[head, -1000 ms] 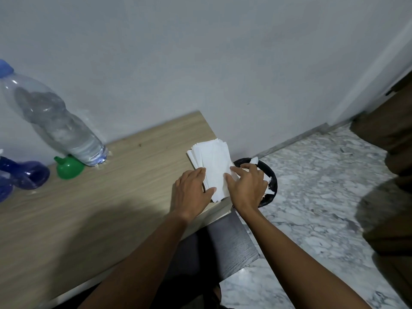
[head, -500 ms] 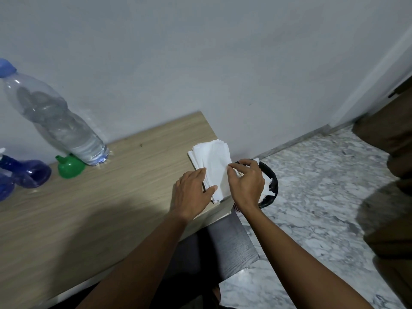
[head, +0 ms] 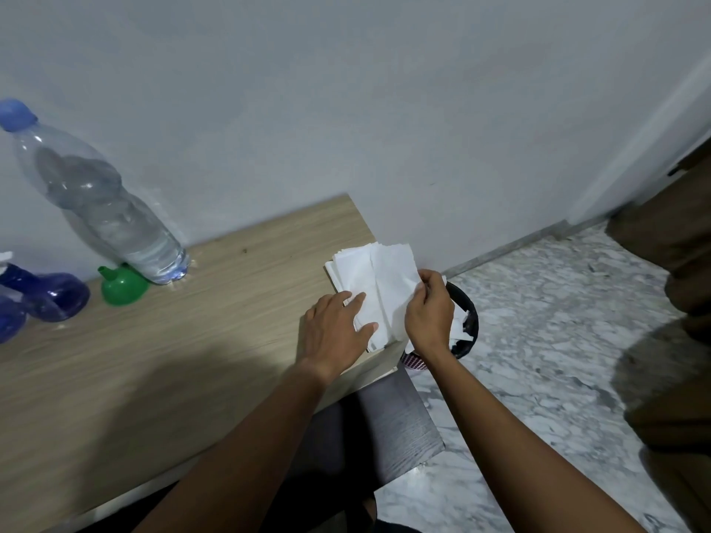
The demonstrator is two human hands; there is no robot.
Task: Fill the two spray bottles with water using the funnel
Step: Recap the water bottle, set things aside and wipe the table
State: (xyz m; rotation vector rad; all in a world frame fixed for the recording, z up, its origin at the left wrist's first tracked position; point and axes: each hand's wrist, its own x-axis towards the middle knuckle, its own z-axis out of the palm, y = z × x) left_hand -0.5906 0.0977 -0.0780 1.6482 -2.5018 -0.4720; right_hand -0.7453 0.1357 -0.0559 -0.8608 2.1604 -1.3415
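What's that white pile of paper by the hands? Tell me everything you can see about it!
It is a pile of napkins, thin, soft-looking white paper sheets stacked a bit unevenly, so their edges fan out. It lies flat on the wooden table, at the far right corner near the wall. The left hand presses straight fingers on its near side. The right hand pinches the right edge of the top sheet and lifts it slightly.

Home room: wooden desk (head: 161, 359), marble floor (head: 538, 340), wastebasket (head: 467, 321)
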